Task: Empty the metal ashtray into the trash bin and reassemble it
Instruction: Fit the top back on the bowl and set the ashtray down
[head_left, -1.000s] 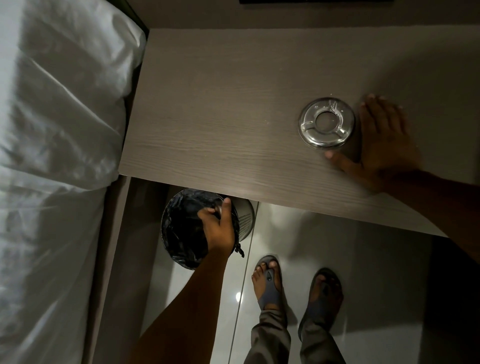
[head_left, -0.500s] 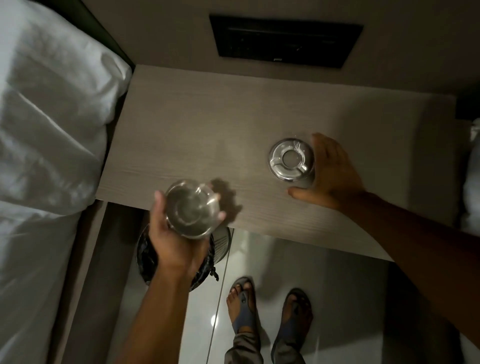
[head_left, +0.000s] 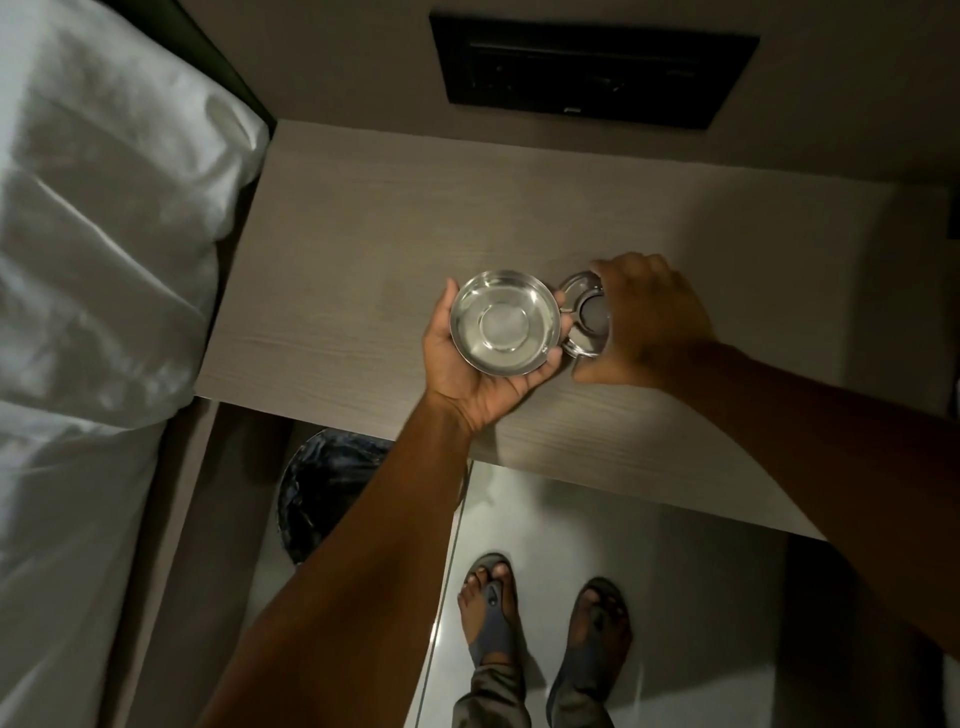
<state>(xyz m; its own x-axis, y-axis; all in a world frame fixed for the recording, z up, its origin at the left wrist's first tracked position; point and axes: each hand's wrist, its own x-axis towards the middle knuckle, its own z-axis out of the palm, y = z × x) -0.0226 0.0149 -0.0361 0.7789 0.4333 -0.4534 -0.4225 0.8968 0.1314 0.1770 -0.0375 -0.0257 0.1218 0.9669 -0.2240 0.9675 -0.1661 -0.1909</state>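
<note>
While the left hand (head_left: 470, 358) cups the ashtray bowl (head_left: 505, 322) from below, fingers curled round its rim, the bowl sits open side up above the wooden table (head_left: 343, 291) and looks empty and shiny inside. Right hand (head_left: 652, 322) is draped over the ashtray lid (head_left: 582, 312), the ring-shaped part with a centre hole, which lies on the table just right of the bowl. Thumb and fingers bracket the lid's edge in a narrow spread; can't tell if they actually pinch it. Bowl rim overlaps the lid's left edge in view. Trash bin (head_left: 322, 488) with dark liner stands on the floor under the table's near edge, partly hidden by the left forearm. White bedding (head_left: 98, 260) at left.
</note>
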